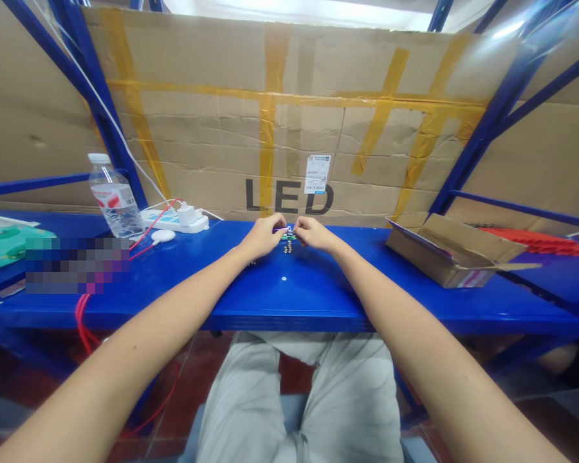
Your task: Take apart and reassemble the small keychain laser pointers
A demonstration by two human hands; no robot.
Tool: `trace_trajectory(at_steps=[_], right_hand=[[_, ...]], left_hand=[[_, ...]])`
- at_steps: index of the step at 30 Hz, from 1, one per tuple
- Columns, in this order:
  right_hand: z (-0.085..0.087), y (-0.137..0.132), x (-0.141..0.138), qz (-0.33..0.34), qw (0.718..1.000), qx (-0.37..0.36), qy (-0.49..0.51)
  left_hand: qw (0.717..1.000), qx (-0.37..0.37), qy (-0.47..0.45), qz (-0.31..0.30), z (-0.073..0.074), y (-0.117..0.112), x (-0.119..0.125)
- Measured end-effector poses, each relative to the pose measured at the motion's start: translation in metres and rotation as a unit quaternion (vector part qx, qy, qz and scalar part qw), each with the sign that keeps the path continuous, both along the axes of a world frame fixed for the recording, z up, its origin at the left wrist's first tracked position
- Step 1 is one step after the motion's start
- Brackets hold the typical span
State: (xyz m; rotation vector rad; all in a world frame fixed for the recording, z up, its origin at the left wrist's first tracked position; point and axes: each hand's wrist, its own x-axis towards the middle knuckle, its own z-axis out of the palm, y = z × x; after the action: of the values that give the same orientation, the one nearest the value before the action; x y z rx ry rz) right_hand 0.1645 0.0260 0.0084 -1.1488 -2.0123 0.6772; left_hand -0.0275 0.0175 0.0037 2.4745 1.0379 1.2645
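Judge small green piece (285, 238) probably light, stiff, best held by edges; see left hand (266, 234) and right hand (313, 233) curled inward; cannot tell if clamped.

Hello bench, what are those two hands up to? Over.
Left hand and right hand close together at small green part; exact grip unclear. Small metallic pieces nearby. Open cardboard box off right, clear of hands.

From my head, the one camera faces forward and down, over my lap (246, 399) and the tabletop (318, 292) to the cardboard (197, 141) beyond its far edge; my left hand (264, 236) and right hand (316, 233) show small, mid-view.
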Motion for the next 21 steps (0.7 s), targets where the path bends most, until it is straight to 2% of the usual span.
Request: trace_trajectory(at_steps=[5, 13, 17, 19, 21], right_hand=[[0.005, -0.006, -0.002, -0.026, 0.988, 0.118, -0.098], [0.009, -0.014, -0.005, -0.036, 0.96, 0.19, -0.202], [0.009, -0.011, -0.004, -0.05, 0.971, 0.18, -0.152], [0.009, -0.008, -0.002, -0.047, 0.985, 0.14, -0.09], [0.009, -0.006, 0.001, -0.035, 0.997, 0.067, -0.02]], left_hand=[[0.998, 0.031, 0.048, -0.011, 0.005, -0.005, -0.002], [0.991, 0.07, 0.113, 0.03, 0.004, 0.0, -0.003], [0.997, 0.04, 0.055, 0.04, 0.003, 0.0, -0.003], [0.999, 0.011, 0.004, 0.03, 0.002, 0.001, -0.003], [0.999, -0.016, -0.039, 0.023, 0.003, 0.003, -0.003]])
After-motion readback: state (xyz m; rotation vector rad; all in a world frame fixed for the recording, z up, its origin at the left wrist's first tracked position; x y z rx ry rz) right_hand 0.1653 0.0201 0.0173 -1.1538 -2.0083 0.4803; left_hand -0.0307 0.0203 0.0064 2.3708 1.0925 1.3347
